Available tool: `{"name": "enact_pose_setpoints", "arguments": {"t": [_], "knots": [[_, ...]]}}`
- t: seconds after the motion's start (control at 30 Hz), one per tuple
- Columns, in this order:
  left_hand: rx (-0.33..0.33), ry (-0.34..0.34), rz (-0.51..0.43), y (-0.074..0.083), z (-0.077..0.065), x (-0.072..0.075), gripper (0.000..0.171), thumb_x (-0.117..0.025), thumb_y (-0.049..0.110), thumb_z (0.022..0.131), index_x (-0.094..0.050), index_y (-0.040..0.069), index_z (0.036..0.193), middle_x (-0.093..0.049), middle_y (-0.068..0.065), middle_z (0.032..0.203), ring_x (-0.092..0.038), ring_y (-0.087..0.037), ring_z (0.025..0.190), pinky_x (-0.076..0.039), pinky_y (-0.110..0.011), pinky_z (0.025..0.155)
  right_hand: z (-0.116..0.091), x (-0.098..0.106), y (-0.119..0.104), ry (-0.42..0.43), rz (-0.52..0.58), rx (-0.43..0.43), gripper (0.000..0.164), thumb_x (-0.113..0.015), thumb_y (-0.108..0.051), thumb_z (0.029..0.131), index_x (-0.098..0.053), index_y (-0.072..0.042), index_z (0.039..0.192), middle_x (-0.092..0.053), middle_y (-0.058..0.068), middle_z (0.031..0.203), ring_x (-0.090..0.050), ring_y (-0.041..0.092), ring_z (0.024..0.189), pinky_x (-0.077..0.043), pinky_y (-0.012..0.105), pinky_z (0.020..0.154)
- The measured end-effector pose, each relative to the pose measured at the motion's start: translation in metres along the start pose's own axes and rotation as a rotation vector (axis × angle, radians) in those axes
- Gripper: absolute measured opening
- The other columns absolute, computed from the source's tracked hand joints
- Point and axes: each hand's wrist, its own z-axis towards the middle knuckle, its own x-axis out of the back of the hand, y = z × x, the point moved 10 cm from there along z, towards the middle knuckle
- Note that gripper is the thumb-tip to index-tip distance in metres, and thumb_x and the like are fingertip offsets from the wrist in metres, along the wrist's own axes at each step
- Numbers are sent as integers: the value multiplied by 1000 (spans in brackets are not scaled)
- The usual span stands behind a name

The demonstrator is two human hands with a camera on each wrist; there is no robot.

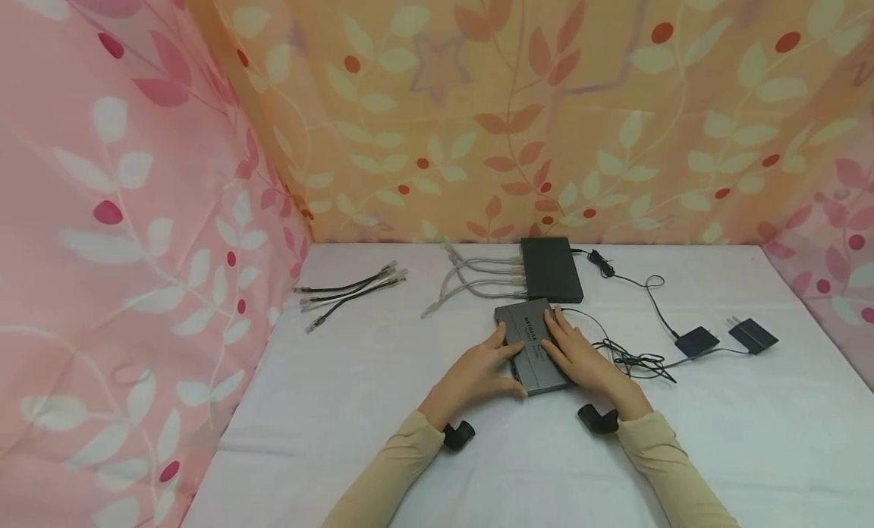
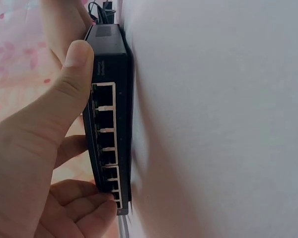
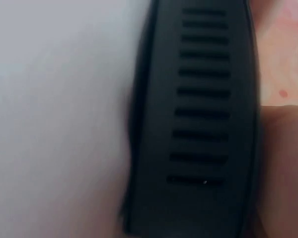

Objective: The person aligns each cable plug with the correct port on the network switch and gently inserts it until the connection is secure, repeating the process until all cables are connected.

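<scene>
Two beige sleeves [image 1: 392, 467] are reaching in from the near edge, a black wrist camera [image 1: 460, 435] sitting at each wrist; the left hand [image 1: 474, 372] is gripping the port side of a grey NETGEAR Ethernet switch [image 1: 542, 372], its thumb lying toward the near end and its other fingers bending at the farther ports [image 2: 108, 144]; the right hand [image 1: 583, 357] is resting on top with fingers extended, though what its thumb is doing underneath one cannot tell; the switch is lying on the white tablecloth [image 1: 287, 437] between both hands, its slotted vents [image 3: 201, 114] facing right; beyond, a bundled black cord [image 1: 638, 361] and two black power adapters [image 1: 696, 341] are lying rightward; dark patch cables [image 1: 358, 287] are lying well to the left; pale patch cables [image 1: 517, 271] are plugging into a black box [image 1: 553, 270]; an orange floral curtain [image 1: 512, 133] is hanging behind.
</scene>
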Motion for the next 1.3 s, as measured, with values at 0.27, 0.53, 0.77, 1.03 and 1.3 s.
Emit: {"name": "enact_pose_setpoints", "arguments": {"t": [0.27, 0.53, 0.77, 1.03, 1.3], "knots": [[11, -21, -37, -3, 8, -3, 87, -72, 58, 65, -44, 22, 139, -22, -23, 149, -40, -27, 129, -43, -30, 97, -10, -4, -21, -20, -111, 32, 63, -47, -28, 97, -22, 7, 143, -3, 35, 148, -2, 54, 134, -16, 65, 104], [2, -28, -57, -6, 17, -6, 88, -73, 58, 65, -44, 20, 139, -21, -23, 149, -41, -27, 129, -42, -30, 98, -15, -8, -25, -38, -191, 50, 71, -46, -43, 95, -21, 0, 146, -5, 29, 151, -2, 46, 138, -12, 65, 105], [-13, -52, -47, -8, 22, -6, 89, -70, 61, 64, -41, 23, 140, -21, -21, 150, -39, -26, 130, -42, -30, 99, -20, -5, -26, -21, -136, 144, 84, -62, -48, 84, -24, -6, 147, -7, 24, 153, -3, 43, 139, -3, 66, 105], [-8, -63, -138, -21, 15, -3, 71, -64, 56, 77, -43, 27, 138, -22, -10, 152, -33, -20, 134, -38, -34, 102, -23, -8, -30, 19, -152, 218, 94, -69, -51, 76, -25, -6, 146, -10, 25, 152, -8, 44, 139, -12, 67, 103], [40, -57, -235, -56, 6, -3, 53, -55, 52, 87, -46, 32, 136, -29, 3, 150, -30, -14, 136, -32, -37, 107, -22, -11, -28, 9, -149, 195, 96, -67, -55, 76, -25, -9, 147, -8, 23, 153, -6, 41, 140, -13, 63, 105]]}}
